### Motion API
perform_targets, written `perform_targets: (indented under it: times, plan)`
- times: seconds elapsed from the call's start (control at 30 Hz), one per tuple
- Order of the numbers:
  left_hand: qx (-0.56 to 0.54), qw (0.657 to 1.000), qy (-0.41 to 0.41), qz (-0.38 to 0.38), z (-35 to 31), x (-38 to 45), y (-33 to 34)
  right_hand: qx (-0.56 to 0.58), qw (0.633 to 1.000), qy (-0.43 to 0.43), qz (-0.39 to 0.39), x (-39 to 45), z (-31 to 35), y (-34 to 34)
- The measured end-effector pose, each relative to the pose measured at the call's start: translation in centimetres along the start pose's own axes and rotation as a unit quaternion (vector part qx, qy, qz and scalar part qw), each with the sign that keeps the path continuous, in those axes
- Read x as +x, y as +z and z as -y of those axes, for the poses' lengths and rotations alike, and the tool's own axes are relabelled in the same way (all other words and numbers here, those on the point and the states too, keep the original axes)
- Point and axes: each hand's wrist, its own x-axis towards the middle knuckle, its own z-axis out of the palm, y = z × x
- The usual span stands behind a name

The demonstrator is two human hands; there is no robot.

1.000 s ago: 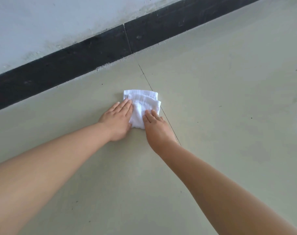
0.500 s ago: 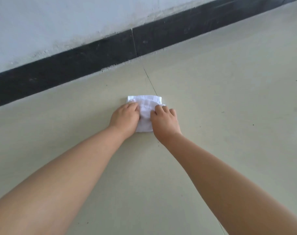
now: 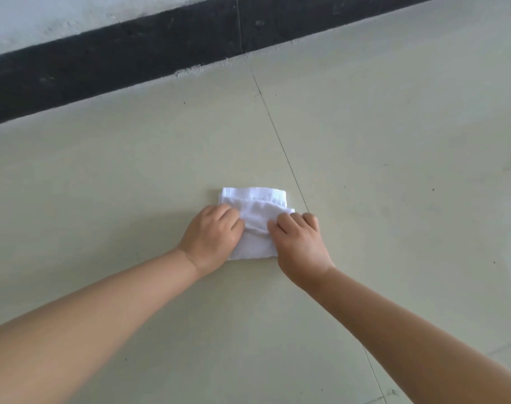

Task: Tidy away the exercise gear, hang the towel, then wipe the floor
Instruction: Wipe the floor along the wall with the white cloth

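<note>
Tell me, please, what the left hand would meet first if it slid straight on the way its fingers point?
The left hand points up and slightly right, so it would cross the white cloth under its fingertips, then bare floor, and probably the black skirting board eventually; depth is unclear.

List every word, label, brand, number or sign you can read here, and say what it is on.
None: no text shows anywhere.
The white cloth under the left hand and right hand bears no label or print.
The floor, black skirting and wall are unmarked.

Left hand (image 3: pixel 212 233), right hand (image 3: pixel 299 243) curled, knuckles-up
</note>
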Motion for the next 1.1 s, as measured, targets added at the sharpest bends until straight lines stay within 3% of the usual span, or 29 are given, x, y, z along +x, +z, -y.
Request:
perform_targets:
  times: [0.17, 0.27, 0.33, 0.43, 0.5, 0.6, 0.8, 0.97, 1.1]
  plan:
    - [0.043, 0.994, -0.003, -0.098, 0.1, 1.6, 1.4, -0.039, 0.997, -0.042, -0.041, 0.1, -1.5, -0.1]
    - [0.049, 0.996, -0.052, -0.058, 2.8, 5.1, 2.2, -0.055, 0.998, 0.006, -0.018, 5.9, -3.1, -0.7]
    - [0.073, 0.992, -0.097, -0.023, 5.0, 6.8, 1.8, -0.040, 0.997, 0.059, 0.038, 9.8, -3.1, -0.8]
    - [0.016, 0.994, -0.110, 0.015, 7.0, 7.9, 2.1, 0.011, 0.991, 0.113, 0.066, 12.3, -2.4, -0.7]
    - [-0.014, 0.995, -0.098, 0.010, 6.9, 7.3, 1.5, 0.026, 0.990, 0.124, 0.067, 11.3, -1.8, -0.8]
    - [-0.045, 0.997, -0.058, -0.012, 5.2, 4.8, 1.2, 0.007, 0.997, 0.083, 0.002, 7.6, -0.8, -0.1]
    - [-0.061, 0.997, 0.037, -0.007, -0.3, -1.2, -0.6, 0.024, 0.994, 0.087, 0.057, -2.1, 2.6, 0.2]
    - [-0.063, 0.995, 0.067, -0.030, -4.4, -1.4, -1.4, -0.015, 0.987, 0.139, 0.075, -7.6, 4.2, -1.1]
    - [-0.059, 0.997, 0.021, -0.046, -6.4, 0.9, -1.1, -0.044, 0.982, 0.178, 0.048, -7.6, 1.6, -1.8]
